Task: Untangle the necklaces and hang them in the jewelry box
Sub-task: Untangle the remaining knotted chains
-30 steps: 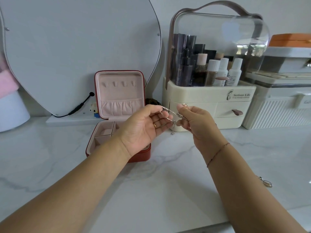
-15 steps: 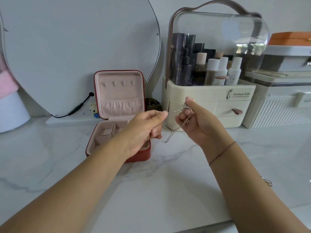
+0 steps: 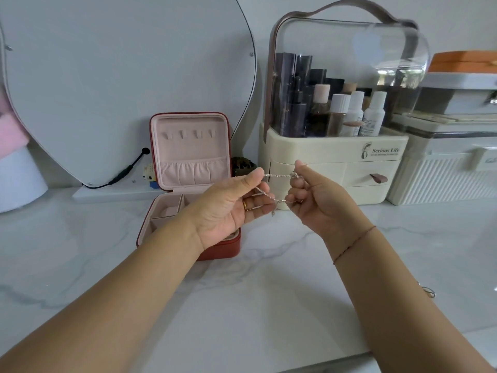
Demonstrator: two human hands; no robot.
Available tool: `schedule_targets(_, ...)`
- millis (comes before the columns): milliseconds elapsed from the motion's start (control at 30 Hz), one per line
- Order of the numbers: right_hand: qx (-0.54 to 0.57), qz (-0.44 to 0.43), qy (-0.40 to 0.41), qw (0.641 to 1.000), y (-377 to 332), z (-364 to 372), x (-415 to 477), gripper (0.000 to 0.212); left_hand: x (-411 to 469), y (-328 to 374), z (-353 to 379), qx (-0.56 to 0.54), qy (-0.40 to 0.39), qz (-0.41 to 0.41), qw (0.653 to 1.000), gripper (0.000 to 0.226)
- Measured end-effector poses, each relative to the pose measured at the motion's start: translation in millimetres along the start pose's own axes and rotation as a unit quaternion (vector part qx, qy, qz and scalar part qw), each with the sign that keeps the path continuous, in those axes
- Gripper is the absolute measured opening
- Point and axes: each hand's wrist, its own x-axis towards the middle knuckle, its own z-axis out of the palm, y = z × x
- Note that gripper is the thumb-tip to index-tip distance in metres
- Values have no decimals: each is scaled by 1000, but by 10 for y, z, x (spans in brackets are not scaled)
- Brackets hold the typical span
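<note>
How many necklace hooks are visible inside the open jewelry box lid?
4, in one row high on the jewelry box lid: leftmost hook, second, third, rightmost. All are bare, and none appears hidden.

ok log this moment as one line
phase untangling | left hand pinches necklaces | right hand pinches necklaces | jewelry box open, hooks bare
</note>
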Motion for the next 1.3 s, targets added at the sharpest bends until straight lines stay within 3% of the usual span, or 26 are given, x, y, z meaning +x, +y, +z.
schedule_targets(67,21,-8,-8,1000,-17,12,-18,19,-14,-8,-2,27,-19,-4,999,12)
schedule_targets(167,8,-15,-48,999,-14,31,-35,14,-23,-55,6,75,-15,-13,997,32)
schedule_targets(333,8,-21,-110,994,-29,25,-51,24,-16,-45,-7,93,27,-15,995,36)
schedule_targets(467,4,-67,-134,989,-39,38,-70,26,-46,-53,7,168,4,-11,986,39)
schedule_targets(567,12,-111,-133,985,-39,50,-79,22,-59,-53,25,214,-3,-20,977,39)
schedule_targets(733,3,-159,-139,977,-38,58,-81,21,-59,-49,43,204,0,-35,978,21)
schedule_targets(967,65,-133,-155,977,-76,79,-123,28,-52,-48,44,221,34,-41,974,26)
schedule_targets(1100,103,-110,-147,978,-84,71,-132,37,-64,-35,40,247,6,-41,968,37)
schedule_targets(1300,112,-106,-107,982,-112,39,-120,24,-100,2,40,305,-32,-27,952,32)
